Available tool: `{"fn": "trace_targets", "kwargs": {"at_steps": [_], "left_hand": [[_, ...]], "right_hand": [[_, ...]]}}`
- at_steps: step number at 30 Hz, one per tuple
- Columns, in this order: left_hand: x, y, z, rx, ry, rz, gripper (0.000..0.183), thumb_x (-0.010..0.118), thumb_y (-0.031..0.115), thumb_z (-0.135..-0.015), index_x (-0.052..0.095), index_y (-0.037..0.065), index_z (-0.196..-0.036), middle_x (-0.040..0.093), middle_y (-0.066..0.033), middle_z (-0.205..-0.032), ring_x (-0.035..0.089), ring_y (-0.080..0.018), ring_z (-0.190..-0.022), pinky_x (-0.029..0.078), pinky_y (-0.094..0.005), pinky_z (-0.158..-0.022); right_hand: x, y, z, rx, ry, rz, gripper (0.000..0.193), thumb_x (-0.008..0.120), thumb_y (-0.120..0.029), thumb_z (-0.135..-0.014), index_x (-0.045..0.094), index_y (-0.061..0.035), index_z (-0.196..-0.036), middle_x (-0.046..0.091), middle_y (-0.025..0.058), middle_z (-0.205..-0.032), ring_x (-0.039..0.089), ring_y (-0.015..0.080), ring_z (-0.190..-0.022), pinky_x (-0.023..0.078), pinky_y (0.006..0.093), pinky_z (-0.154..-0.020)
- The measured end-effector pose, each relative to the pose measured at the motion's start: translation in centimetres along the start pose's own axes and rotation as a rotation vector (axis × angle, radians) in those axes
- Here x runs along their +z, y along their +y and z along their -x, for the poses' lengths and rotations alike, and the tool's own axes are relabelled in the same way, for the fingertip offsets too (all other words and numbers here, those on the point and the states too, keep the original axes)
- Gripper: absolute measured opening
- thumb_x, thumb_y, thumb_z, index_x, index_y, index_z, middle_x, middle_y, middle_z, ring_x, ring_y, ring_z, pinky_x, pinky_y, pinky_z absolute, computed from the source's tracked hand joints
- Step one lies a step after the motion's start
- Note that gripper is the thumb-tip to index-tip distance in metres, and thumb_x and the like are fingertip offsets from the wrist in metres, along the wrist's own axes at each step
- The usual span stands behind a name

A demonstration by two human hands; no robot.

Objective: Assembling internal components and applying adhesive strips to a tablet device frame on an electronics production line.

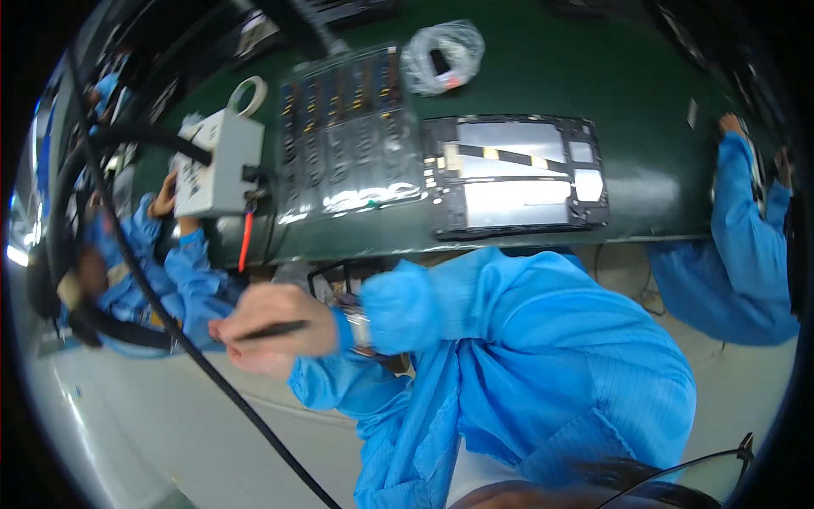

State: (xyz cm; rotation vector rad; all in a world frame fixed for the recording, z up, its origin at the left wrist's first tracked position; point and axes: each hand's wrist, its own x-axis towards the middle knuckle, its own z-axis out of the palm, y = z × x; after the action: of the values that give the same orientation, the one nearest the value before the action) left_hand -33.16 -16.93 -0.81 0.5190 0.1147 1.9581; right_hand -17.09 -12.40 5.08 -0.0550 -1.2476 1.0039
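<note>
Blurred right hand (pixel 284 307) gripping slim black tool (pixel 275 330); left hand (pixel 261 362) mostly hidden beneath, cannot tell its grip. Device (pixel 517 204) on bench (pixel 644 153), beside tray (pixel 348 161).

On our worktop (pixel 653 187), we have the tray (pixel 339 202) between the box (pixel 233 165) at left and the device (pixel 517 204) at right, with the coil (pixel 464 55) behind the device.
</note>
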Motion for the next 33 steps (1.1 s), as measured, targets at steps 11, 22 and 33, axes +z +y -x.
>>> {"fn": "trace_targets", "kwargs": {"at_steps": [11,22,33], "left_hand": [[16.4,-25.6,-3.4,-0.339,-0.979,-1.271,0.026,0.053,0.010,-0.080,0.058,0.001,-0.104,0.058,-0.0176,-0.102,0.057,-0.0304,-0.094,0.044,-0.0317,-0.080],[12.3,-33.4,-4.0,-0.198,-1.161,-1.472,0.028,0.064,0.011,-0.070,0.059,0.004,-0.097,0.058,-0.0117,-0.093,0.056,-0.0299,-0.085,0.045,-0.0371,-0.074],[13.5,-32.9,-3.9,-0.089,-1.420,-1.680,0.034,0.063,0.014,-0.072,0.059,0.005,-0.104,0.056,-0.0075,-0.101,0.053,-0.0263,-0.092,0.044,-0.0353,-0.078]], "right_hand": [[-26.2,-20.1,-0.9,0.480,0.043,1.067,0.017,0.061,-0.002,-0.076,0.065,-0.0015,-0.093,0.064,0.0118,-0.087,0.061,0.0185,-0.079,0.050,0.0285,-0.070],[-33.6,-16.1,-0.7,0.702,-0.086,1.062,0.019,0.065,-0.006,-0.073,0.066,-0.0022,-0.092,0.064,0.0117,-0.086,0.062,0.0200,-0.076,0.050,0.0280,-0.070],[-33.5,-16.5,-1.5,0.671,-0.138,1.104,0.019,0.065,-0.006,-0.073,0.065,-0.0039,-0.092,0.064,0.0113,-0.085,0.061,0.0224,-0.077,0.050,0.0299,-0.068]]}}
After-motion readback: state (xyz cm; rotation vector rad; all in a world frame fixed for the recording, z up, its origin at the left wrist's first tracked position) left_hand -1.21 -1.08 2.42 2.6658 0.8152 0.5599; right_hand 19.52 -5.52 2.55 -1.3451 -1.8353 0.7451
